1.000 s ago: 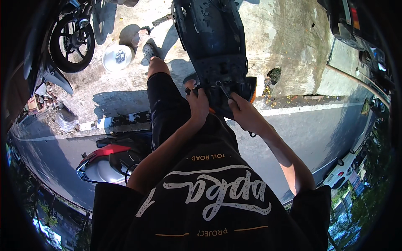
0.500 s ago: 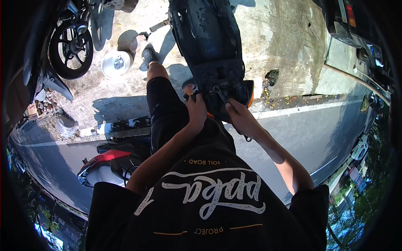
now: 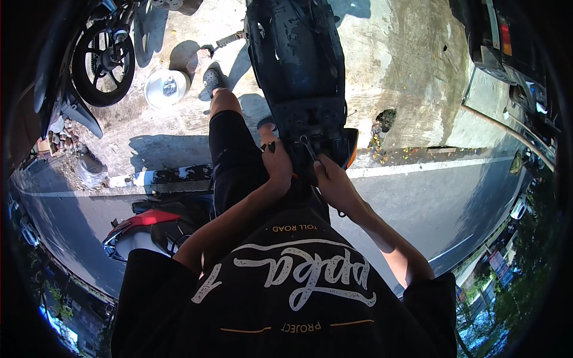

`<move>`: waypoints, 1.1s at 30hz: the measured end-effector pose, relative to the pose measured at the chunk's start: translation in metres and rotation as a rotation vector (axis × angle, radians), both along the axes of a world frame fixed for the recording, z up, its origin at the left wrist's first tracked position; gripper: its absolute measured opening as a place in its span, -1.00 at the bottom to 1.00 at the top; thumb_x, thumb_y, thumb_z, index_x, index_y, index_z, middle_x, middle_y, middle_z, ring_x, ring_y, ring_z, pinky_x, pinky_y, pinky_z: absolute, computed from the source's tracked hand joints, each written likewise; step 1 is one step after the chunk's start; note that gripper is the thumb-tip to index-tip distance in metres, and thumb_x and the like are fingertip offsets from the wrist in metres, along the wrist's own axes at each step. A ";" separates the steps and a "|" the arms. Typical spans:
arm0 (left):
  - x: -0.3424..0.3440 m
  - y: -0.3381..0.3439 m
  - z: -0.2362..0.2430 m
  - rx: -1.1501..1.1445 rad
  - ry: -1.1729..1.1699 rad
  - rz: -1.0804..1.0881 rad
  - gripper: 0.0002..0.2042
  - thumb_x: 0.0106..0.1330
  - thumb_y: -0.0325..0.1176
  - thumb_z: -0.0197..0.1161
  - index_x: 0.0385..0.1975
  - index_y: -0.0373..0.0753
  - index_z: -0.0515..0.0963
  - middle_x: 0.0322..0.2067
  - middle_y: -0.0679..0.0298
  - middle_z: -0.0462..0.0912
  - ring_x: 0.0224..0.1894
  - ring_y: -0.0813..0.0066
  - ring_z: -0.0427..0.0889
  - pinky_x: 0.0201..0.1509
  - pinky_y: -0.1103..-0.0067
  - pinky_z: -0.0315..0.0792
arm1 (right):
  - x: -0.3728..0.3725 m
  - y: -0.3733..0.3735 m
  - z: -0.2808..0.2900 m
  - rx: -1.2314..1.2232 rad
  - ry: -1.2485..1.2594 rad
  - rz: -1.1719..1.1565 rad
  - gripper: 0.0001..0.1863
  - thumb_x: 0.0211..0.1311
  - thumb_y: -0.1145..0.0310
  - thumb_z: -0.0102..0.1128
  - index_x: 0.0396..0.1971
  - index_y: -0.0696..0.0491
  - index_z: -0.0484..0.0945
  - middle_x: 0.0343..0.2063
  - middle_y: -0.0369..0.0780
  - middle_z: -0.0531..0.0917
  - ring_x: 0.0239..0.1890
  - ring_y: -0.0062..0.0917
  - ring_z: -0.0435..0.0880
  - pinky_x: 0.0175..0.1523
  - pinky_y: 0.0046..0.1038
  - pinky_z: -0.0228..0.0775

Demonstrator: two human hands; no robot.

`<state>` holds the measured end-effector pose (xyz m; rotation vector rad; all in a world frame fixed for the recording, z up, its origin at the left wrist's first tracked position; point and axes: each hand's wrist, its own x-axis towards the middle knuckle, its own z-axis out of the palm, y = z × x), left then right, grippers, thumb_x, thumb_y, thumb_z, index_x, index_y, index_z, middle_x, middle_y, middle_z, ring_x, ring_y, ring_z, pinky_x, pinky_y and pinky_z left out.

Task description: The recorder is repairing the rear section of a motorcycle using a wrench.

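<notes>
Black plastic makes up much of the motorcycle tail [image 3: 298, 65], which points back toward the person's shirt [image 3: 298, 283] at waist height. Over its rear end, near the orange lamp [image 3: 353, 151], is a metal wrench [image 3: 310, 148], ring end forward. The right hand [image 3: 338, 186] holds it, fingers closed around the shank with the thumb lying along the top; whether the ring sits on a bolt is too small to tell. The left hand [image 3: 277, 166] is at the tail's left edge, its fingers bent close together beside a small dark piece [image 3: 270, 146]; I cannot tell whether they grip it or merely touch it.

For good work here, the ring should sit square and fully down over any fastener head before force goes on, as a tilted ring could round the corners. A grip farther back on the shank would give more leverage, and short, even strokes would keep the knuckles clear of the surrounding plastic. The left hand serves best as a steady brace, its fingers outside the wrench's swing.
</notes>
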<state>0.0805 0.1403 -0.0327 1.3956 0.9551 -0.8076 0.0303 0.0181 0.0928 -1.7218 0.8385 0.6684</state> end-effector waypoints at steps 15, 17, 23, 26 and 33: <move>-0.008 0.003 -0.007 0.100 -0.087 -0.052 -0.67 0.51 -0.27 0.01 -0.36 -0.42 0.55 -0.52 0.28 0.57 -0.44 0.54 0.52 -0.29 0.50 0.40 | 0.014 -0.020 0.010 0.124 0.137 0.139 -0.74 0.55 0.27 -0.17 -0.18 0.18 0.35 -0.47 0.16 0.61 -0.27 0.16 0.62 -0.27 -0.09 0.37; -0.008 0.003 -0.007 0.107 -0.072 -0.046 -0.67 0.51 -0.27 0.02 -0.37 -0.42 0.55 -0.52 0.28 0.56 -0.45 0.54 0.52 -0.29 0.49 0.39 | 0.009 -0.016 0.002 0.128 0.110 0.095 -0.74 0.55 0.27 -0.15 -0.23 0.18 0.36 -0.53 0.03 0.54 -0.39 -0.14 0.55 -0.31 -0.20 0.34; -0.008 0.005 -0.016 0.073 -0.059 -0.034 -0.67 0.51 -0.25 0.02 -0.33 -0.44 0.53 -0.45 0.24 0.55 -0.41 0.50 0.50 -0.26 0.48 0.38 | -0.008 0.028 -0.015 0.106 0.060 -0.206 -0.71 0.55 0.24 -0.12 -0.32 0.13 0.39 -0.62 -0.28 0.39 -0.54 -0.63 0.36 -0.39 -0.45 0.23; -0.005 0.005 -0.010 0.031 -0.061 -0.031 -0.66 0.51 -0.23 0.02 -0.31 -0.45 0.52 -0.40 0.21 0.54 -0.35 0.47 0.50 -0.19 0.47 0.39 | -0.008 0.042 -0.019 0.088 0.049 -0.356 -0.70 0.53 0.24 -0.10 -0.33 0.19 0.39 -0.62 -0.07 0.43 -0.55 -0.48 0.40 -0.36 -0.33 0.26; -0.011 0.016 -0.023 0.106 -0.051 -0.106 -0.62 0.52 -0.18 0.02 -0.29 -0.46 0.51 -0.29 0.14 0.51 -0.24 0.42 0.51 -0.10 0.43 0.37 | -0.009 0.057 -0.020 0.139 0.032 -0.466 -0.69 0.56 0.22 -0.13 -0.38 0.08 0.41 -0.60 -0.39 0.36 -0.52 -0.73 0.29 -0.40 -0.56 0.17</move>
